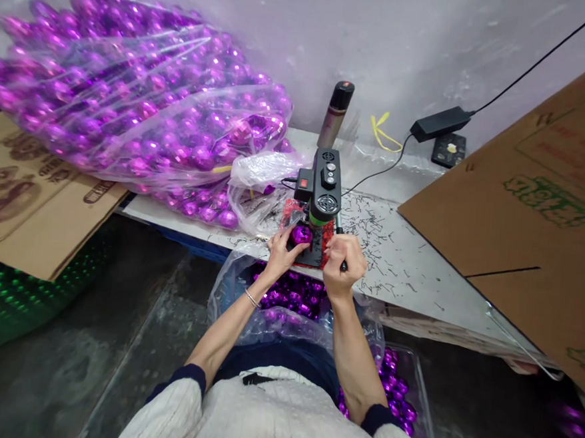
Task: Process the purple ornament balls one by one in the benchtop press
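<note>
A shiny purple ball [302,235] sits under the head of a small black press machine [327,185]. My left hand [283,250] grips this ball from the left, thumb in front and fingers behind. My right hand [345,261] is closed around the machine's black lever handle, whose end shows below the fist. Beneath the machine lies a red patterned mat [327,233]. Close to my body, below the bench edge, an opened clear plastic bag [226,301] holds several more purple balls [292,292].
A big clear bag of purple balls [144,108] fills the left. A spray can [336,114], power adapter [440,124] and yellow tie [384,135] are behind the machine. Black scraps [385,245] litter the bench. Cardboard [538,216] stands right; a bin of balls [423,395] is below.
</note>
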A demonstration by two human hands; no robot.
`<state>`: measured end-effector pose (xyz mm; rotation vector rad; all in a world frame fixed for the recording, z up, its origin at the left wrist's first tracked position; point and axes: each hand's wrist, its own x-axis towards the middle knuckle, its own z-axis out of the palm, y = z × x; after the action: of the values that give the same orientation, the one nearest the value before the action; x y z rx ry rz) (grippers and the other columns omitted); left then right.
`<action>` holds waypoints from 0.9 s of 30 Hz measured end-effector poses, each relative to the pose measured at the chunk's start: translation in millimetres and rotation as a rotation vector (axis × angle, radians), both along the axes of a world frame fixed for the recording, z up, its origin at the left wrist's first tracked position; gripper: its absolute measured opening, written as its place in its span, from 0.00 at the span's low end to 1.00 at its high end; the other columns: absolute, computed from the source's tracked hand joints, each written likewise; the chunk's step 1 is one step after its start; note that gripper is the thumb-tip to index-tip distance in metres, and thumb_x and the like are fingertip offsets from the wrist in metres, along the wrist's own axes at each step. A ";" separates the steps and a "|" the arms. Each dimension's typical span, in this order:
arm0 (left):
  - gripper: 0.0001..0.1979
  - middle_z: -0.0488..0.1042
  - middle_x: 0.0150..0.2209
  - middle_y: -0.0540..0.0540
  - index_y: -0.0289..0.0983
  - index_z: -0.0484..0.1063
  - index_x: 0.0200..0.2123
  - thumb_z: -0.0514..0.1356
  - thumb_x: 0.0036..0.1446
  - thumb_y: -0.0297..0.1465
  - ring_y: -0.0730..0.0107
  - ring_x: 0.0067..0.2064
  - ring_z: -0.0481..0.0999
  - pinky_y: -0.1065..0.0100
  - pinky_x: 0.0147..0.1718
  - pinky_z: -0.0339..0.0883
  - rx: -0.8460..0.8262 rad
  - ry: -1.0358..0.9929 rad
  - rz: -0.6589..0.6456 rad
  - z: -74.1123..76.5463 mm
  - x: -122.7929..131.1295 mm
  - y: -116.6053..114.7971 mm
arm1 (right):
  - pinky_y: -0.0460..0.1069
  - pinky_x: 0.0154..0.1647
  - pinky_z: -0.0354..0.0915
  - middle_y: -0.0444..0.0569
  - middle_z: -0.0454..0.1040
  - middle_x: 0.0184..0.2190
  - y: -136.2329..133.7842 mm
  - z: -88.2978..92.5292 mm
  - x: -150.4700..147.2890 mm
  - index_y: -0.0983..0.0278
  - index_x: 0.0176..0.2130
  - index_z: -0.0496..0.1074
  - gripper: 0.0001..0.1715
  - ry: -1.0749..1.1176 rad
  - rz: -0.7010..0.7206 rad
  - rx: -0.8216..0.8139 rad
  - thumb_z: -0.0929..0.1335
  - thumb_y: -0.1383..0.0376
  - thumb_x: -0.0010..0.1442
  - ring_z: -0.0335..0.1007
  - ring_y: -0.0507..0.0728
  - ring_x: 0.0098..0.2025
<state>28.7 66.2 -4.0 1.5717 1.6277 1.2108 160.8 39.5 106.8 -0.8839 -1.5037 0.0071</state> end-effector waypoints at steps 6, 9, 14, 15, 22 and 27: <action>0.31 0.76 0.60 0.36 0.39 0.67 0.64 0.67 0.61 0.43 0.49 0.63 0.73 0.48 0.63 0.62 0.135 0.128 -0.099 -5.8 -1.3 8.0 | 0.48 0.32 0.62 0.43 0.70 0.25 -0.5 -0.9 0.6 0.60 0.28 0.65 0.16 0.002 0.001 -0.007 0.61 0.71 0.68 0.67 0.51 0.28; 0.32 0.75 0.60 0.35 0.39 0.65 0.64 0.66 0.62 0.45 0.50 0.63 0.72 0.49 0.64 0.61 0.198 0.182 -0.167 -7.6 -5.2 6.6 | 0.48 0.31 0.62 0.43 0.70 0.25 -0.4 -1.2 1.1 0.60 0.28 0.65 0.16 -0.019 -0.009 0.004 0.61 0.71 0.68 0.68 0.51 0.29; 0.33 0.75 0.61 0.36 0.39 0.64 0.65 0.65 0.62 0.46 0.51 0.64 0.72 0.47 0.66 0.58 0.208 0.202 -0.222 -7.6 -12.6 -1.3 | 0.48 0.32 0.62 0.43 0.70 0.25 -0.5 -2.8 1.1 0.60 0.28 0.65 0.16 -0.015 -0.012 0.012 0.61 0.71 0.68 0.67 0.51 0.28; 0.33 0.74 0.61 0.36 0.40 0.64 0.65 0.65 0.62 0.46 0.50 0.64 0.71 0.47 0.66 0.58 0.193 0.189 -0.227 -6.9 -13.3 -1.9 | 0.48 0.32 0.62 0.43 0.70 0.25 -0.6 -3.5 1.1 0.60 0.28 0.65 0.16 -0.008 -0.012 0.012 0.61 0.71 0.68 0.67 0.51 0.28; 0.32 0.73 0.62 0.37 0.40 0.66 0.64 0.67 0.61 0.45 0.49 0.65 0.71 0.48 0.66 0.60 0.099 0.035 -0.247 -1.5 -10.3 2.6 | 0.49 0.31 0.63 0.44 0.70 0.25 -0.8 -7.0 2.5 0.60 0.28 0.66 0.15 -0.015 -0.024 -0.008 0.62 0.69 0.68 0.68 0.52 0.28; 0.32 0.73 0.62 0.35 0.39 0.66 0.64 0.66 0.61 0.45 0.48 0.65 0.71 0.47 0.67 0.59 0.113 0.011 -0.235 -3.4 -4.0 0.8 | 0.49 0.30 0.63 0.43 0.70 0.25 -1.2 -6.1 2.8 0.60 0.28 0.65 0.16 -0.032 -0.034 -0.001 0.61 0.70 0.68 0.68 0.52 0.28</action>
<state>24.7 67.1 -7.4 1.7856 1.3556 1.1865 163.7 38.3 100.7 -0.9142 -1.5186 -0.0312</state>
